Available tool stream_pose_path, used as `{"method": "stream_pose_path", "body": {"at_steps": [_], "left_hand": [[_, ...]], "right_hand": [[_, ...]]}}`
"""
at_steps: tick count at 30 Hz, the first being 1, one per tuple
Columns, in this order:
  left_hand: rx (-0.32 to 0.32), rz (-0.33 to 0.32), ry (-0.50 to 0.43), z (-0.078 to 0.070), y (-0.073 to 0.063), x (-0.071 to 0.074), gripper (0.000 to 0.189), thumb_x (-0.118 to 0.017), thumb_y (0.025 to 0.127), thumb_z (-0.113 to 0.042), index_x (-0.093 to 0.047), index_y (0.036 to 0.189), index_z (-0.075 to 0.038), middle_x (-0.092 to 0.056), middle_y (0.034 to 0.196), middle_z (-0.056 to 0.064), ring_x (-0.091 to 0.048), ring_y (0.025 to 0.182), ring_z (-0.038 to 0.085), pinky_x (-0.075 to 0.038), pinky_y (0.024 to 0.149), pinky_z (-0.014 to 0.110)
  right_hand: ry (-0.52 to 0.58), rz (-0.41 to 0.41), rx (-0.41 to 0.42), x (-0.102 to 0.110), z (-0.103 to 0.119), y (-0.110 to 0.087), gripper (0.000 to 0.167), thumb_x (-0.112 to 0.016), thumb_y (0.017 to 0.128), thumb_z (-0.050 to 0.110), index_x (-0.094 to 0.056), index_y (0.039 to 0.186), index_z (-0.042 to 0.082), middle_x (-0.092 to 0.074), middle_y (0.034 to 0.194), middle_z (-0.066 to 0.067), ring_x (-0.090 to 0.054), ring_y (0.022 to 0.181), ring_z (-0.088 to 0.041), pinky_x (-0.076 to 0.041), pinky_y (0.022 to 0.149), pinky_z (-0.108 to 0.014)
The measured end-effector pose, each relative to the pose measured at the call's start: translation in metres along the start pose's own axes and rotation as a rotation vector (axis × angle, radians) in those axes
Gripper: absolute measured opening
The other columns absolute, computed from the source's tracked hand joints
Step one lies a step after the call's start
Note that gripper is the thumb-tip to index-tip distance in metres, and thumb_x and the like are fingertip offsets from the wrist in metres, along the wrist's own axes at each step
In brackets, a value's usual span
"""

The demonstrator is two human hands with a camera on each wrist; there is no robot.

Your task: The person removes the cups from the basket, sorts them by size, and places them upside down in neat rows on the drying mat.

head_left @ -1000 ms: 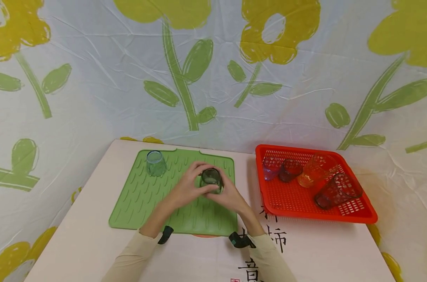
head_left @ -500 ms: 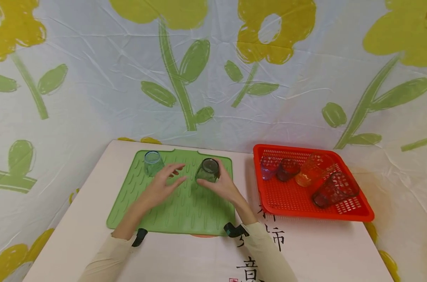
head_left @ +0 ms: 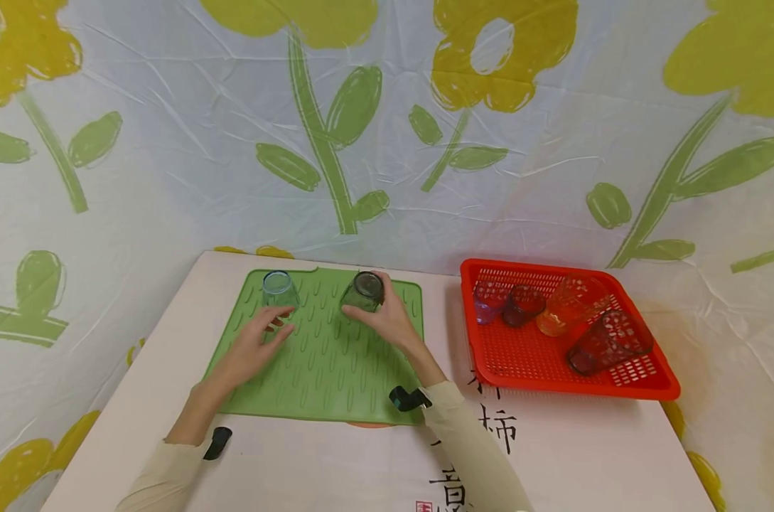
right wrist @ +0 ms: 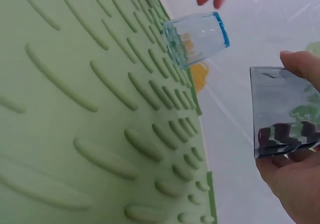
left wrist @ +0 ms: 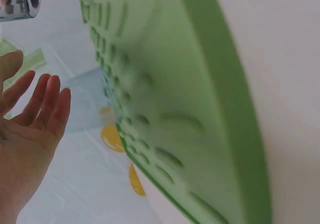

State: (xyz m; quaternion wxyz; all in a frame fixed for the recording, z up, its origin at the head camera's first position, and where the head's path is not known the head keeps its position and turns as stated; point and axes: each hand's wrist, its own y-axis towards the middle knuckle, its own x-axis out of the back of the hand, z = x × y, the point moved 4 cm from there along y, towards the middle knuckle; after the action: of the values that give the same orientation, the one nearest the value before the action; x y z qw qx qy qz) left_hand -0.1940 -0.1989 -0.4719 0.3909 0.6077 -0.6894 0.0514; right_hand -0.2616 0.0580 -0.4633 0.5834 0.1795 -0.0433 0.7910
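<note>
My right hand (head_left: 389,320) grips a dark grey drinking glass (head_left: 359,293), thumb on the near side and fingers behind. In the right wrist view a gap separates this glass from the ridged green drying mat (head_left: 323,377). A clear, blue-tinted glass (head_left: 278,286) stands on the mat's far left part, its blue end up. My left hand (head_left: 249,348) hovers over the mat's left side, empty, with fingers loosely spread. Its fingertips overlap the lower part of the blue-tinted glass in the head view.
A red perforated basket (head_left: 572,387) on the right of the table holds several glasses: a purple one (head_left: 489,302), a dark one (head_left: 523,306), an amber one (head_left: 562,309) and a tall dark one (head_left: 607,345). A flower-printed cloth (head_left: 233,178) hangs behind.
Both hands were on the grey glass; the left let go and moved left toward the blue-tinted glass. My right hand carried the grey glass leftward and farther back over the mat.
</note>
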Motion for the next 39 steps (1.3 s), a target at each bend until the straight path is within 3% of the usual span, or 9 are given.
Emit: {"method": "stream_pose_path", "body": {"at_steps": [10, 24, 30, 39], "left_hand": [[0.093, 0.023, 0.072, 0.033, -0.021, 0.022, 0.036, -0.065, 0.101, -0.004, -0.059, 0.135, 0.008, -0.063, 0.121, 0.024, -0.063, 0.101, 0.033, -0.054, 0.081, 0.043], [0.062, 0.005, 0.211, 0.067, -0.04, 0.047, 0.034, -0.069, 0.096, 0.001, -0.062, 0.127, 0.014, -0.064, 0.113, 0.029, -0.061, 0.092, 0.033, -0.05, 0.072, 0.035], [0.071, 0.0, 0.262, 0.073, -0.045, 0.051, 0.033, -0.07, 0.095, 0.002, -0.062, 0.124, 0.015, -0.062, 0.114, 0.032, -0.059, 0.094, 0.038, -0.048, 0.078, 0.048], [0.158, 0.064, 0.259, 0.081, -0.045, 0.054, 0.038, -0.07, 0.097, -0.004, -0.059, 0.129, 0.013, -0.056, 0.127, 0.033, -0.05, 0.114, 0.049, -0.039, 0.092, 0.06]], "right_hand": [[0.013, 0.014, -0.023, -0.016, -0.006, 0.02, 0.083, -0.084, 0.087, 0.025, -0.037, 0.154, 0.013, -0.053, 0.14, -0.011, -0.053, 0.129, -0.027, -0.047, 0.104, -0.05], [0.034, 0.039, -0.098, -0.044, -0.015, 0.039, 0.083, -0.084, 0.088, 0.026, -0.037, 0.155, 0.015, -0.052, 0.144, -0.011, -0.051, 0.134, -0.028, -0.045, 0.107, -0.049], [0.02, 0.039, -0.122, -0.056, -0.028, 0.046, 0.082, -0.084, 0.089, 0.026, -0.038, 0.155, 0.015, -0.052, 0.144, -0.011, -0.051, 0.133, -0.029, -0.045, 0.106, -0.05], [0.007, 0.068, -0.108, -0.072, -0.032, 0.052, 0.084, -0.083, 0.089, 0.026, -0.034, 0.157, 0.015, -0.051, 0.147, -0.013, -0.05, 0.135, -0.031, -0.045, 0.107, -0.052]]}}
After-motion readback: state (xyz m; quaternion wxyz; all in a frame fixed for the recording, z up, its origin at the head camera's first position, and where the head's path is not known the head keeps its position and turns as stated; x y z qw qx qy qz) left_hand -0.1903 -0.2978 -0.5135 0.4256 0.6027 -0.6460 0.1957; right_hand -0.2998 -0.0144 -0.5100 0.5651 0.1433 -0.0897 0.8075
